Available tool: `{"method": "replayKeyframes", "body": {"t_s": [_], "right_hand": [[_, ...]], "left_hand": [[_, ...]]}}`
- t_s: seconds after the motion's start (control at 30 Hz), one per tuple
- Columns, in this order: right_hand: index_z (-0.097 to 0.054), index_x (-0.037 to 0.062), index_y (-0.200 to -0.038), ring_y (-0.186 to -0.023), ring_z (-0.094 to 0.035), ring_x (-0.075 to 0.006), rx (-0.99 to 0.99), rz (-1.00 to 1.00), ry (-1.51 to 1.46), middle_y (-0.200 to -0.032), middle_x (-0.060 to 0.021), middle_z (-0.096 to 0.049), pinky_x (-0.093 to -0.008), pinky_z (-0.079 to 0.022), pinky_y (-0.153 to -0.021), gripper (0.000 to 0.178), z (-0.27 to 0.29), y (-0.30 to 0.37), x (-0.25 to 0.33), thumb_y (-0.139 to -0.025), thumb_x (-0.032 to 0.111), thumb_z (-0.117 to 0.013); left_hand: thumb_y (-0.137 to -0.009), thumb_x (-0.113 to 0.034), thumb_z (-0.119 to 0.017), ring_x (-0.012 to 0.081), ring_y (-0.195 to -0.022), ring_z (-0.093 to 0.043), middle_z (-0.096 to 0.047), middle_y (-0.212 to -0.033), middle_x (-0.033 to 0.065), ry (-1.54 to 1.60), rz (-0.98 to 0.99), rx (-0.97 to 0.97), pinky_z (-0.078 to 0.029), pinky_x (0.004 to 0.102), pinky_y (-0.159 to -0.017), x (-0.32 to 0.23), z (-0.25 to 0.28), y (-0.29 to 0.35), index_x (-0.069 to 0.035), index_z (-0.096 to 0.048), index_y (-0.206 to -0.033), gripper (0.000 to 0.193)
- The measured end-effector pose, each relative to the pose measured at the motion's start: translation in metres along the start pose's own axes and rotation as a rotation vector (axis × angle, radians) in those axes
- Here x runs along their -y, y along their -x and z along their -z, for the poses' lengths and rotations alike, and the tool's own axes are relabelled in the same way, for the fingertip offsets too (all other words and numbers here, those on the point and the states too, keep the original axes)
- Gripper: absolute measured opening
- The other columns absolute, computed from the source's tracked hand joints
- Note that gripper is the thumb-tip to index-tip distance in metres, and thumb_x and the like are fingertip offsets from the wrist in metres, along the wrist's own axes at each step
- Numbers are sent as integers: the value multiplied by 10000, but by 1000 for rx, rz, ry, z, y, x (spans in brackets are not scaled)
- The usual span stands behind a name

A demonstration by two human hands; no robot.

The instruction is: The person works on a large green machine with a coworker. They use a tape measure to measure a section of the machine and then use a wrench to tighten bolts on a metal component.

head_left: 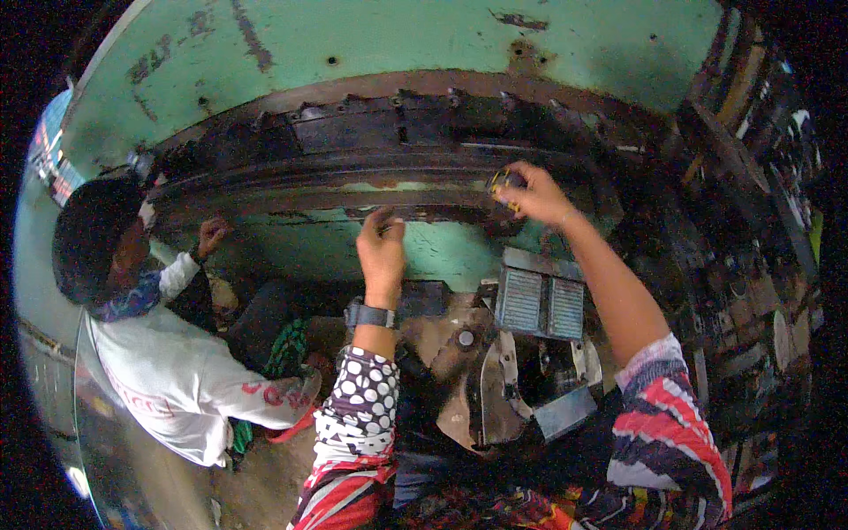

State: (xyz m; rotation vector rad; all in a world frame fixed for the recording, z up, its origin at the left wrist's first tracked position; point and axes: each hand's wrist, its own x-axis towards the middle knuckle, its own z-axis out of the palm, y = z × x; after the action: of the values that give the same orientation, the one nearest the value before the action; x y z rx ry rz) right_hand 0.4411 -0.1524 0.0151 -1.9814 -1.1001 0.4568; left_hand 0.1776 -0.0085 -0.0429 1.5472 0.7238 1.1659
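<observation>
right hand [545,196]: fingers closed around the tape [507,188], the thumb side turned toward the rail.
tape: a small black-and-yellow case, seemingly a tape measure, held in front of the right part of the rail [309,203]; whether it touched the rail, or any strip was drawn from it, could not be told.
left hand [382,252]: raised to the rail's lower edge, left of the tape, fingers bent; whether they gripped anything could not be told. a dark watch [369,314] circled the wrist.
rail: a long brown-edged bar, curved by the lens, crossing a worn green panel [397,44], with a row of dark blocks [340,132] above it.
good handling: in judgement, a firm grip on the case, both hands level with the rail and fingertips off its rough edges would have served best.
below: a ribbed grey box [541,302] lay under the hands, between the forearms, well apart from the tape.
at left: a co-worker [168,371] in a white top leaned near the panel; elbow room on that side deserved care.
</observation>
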Motion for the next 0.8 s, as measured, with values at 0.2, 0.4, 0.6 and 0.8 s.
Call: {"method": "replayKeyframes", "body": {"t_s": [0.2,0.4,0.6,0.8], "right_hand": [[-374,-91,-1445,-999,-650,-218,60,-204,-264,-1217,-147,-632,-359,-599,-660,864,81,42,11,-853,411,-752],[-607,-8,-1248,-1071,-616,-148,539,-53,-53,-1083,-89,-690,-317,-471,-975,483,53,153,46,-932,348,-691],[-595,29,-1237,-1041,-651,-276,885,296,-116,-1115,-133,-681,-391,-492,-941,513,-21,234,56,-885,375,-738],[-624,80,-1130,-1063,-594,-333,619,531,126,-1116,-140,-629,-419,-484,-897,367,-67,254,19,-883,331,-728]], "left_hand": [[-923,-92,-646,234,-1040,-629,-682,-1154,172,62,2,-20,-476,349,-941,-9,19,-8,74,-629,-1186,312],[-920,-127,-656,202,-1009,-637,-697,-1109,145,-12,-35,91,-482,320,-905,-24,17,-11,57,-651,-1178,317],[-904,-125,-664,211,-970,-651,-718,-1056,142,-68,-132,152,-489,328,-888,-23,3,-5,47,-676,-1123,279],[-903,-148,-678,236,-907,-661,-713,-1040,182,-177,-241,96,-506,357,-847,-10,-10,-2,42,-669,-1130,296]]}}
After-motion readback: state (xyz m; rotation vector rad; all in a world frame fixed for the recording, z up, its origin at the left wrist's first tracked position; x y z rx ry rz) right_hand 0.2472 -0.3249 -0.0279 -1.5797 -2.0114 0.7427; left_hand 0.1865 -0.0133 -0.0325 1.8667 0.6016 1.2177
